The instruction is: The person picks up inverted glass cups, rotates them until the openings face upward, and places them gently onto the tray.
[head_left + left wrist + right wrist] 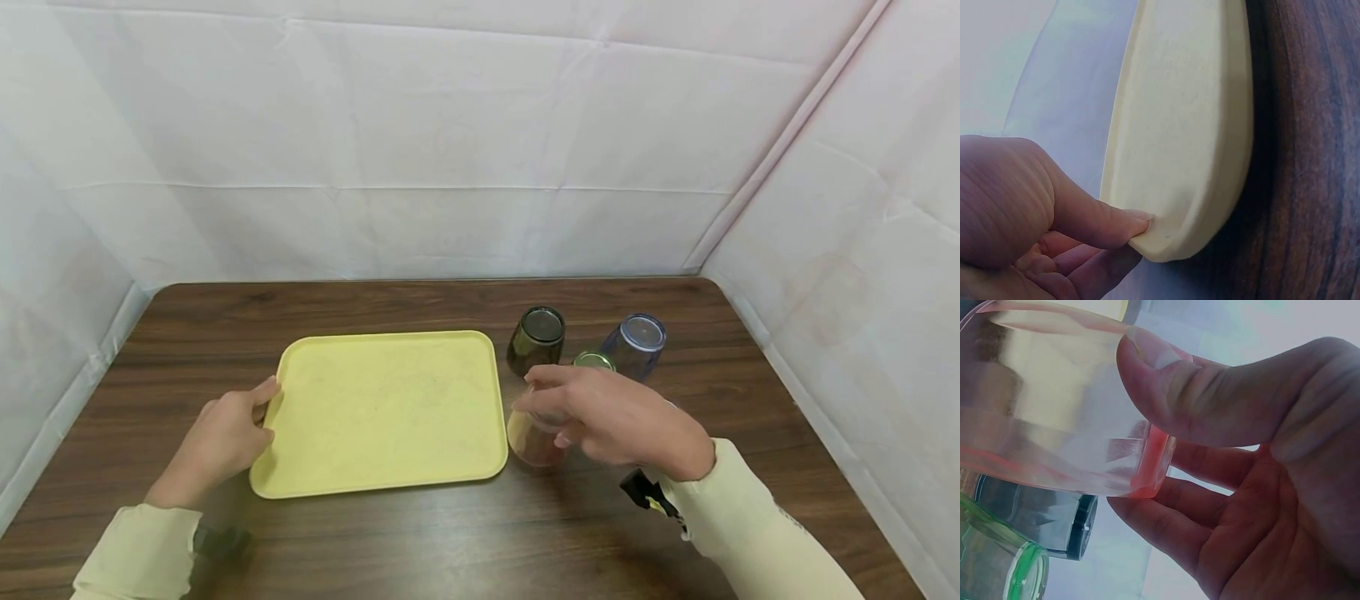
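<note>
My left hand (223, 437) pinches the left rim of a yellow rectangular tray (382, 417) lying on the table; in the left wrist view the thumb is on top of the rim (1163, 247) and the fingers are beneath. A see-through pinkish cup (534, 446) stands upside down beside the tray's right edge. My right hand (611, 412) grips it near its upturned base, thumb on one side and fingers on the other, as the right wrist view of the cup (1054, 406) shows.
Behind my right hand stand more upturned cups: a dark one (536, 342), a blue one (636, 346) and a green one (595, 360), the green partly hidden by the hand. White cloth walls (465, 150) enclose the brown wooden table (420, 542) at the back and sides.
</note>
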Tool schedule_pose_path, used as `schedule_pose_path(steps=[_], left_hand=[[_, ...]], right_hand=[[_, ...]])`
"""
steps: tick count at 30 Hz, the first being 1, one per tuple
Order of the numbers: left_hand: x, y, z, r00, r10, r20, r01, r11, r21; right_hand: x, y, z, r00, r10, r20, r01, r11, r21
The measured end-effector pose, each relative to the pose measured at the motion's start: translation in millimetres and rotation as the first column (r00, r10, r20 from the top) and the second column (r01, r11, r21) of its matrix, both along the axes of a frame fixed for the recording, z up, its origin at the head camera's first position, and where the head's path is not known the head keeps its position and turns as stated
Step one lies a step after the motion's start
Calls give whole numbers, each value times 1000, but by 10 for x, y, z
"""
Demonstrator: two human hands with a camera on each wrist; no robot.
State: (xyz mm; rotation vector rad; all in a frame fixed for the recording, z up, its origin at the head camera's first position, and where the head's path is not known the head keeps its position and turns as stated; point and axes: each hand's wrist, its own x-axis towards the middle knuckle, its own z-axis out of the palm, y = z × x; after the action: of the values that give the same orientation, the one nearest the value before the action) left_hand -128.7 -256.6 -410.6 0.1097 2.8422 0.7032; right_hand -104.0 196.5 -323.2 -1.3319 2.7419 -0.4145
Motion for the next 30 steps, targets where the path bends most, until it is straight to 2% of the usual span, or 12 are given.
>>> schedule_pose_path(steps=[6, 12, 20, 30], left_hand=[[-3, -12, 5, 1000, 1, -8, -1, 1000, -14], [-11, -15, 0, 1000, 1, 2, -1, 1000, -7], [17, -12, -16, 998, 6, 67, -11, 998, 70], [21, -19, -8, 998, 5, 65, -9, 998, 63]], right_hand=[[-24, -27, 38, 1000, -16, 15, 16, 1000, 9], [-50, -58, 59, 997, -30, 76, 31, 999, -9], [-81, -86, 62, 999, -14, 34, 14, 1000, -1], [-131, -147, 83, 1000, 20, 0, -20, 1000, 6]])
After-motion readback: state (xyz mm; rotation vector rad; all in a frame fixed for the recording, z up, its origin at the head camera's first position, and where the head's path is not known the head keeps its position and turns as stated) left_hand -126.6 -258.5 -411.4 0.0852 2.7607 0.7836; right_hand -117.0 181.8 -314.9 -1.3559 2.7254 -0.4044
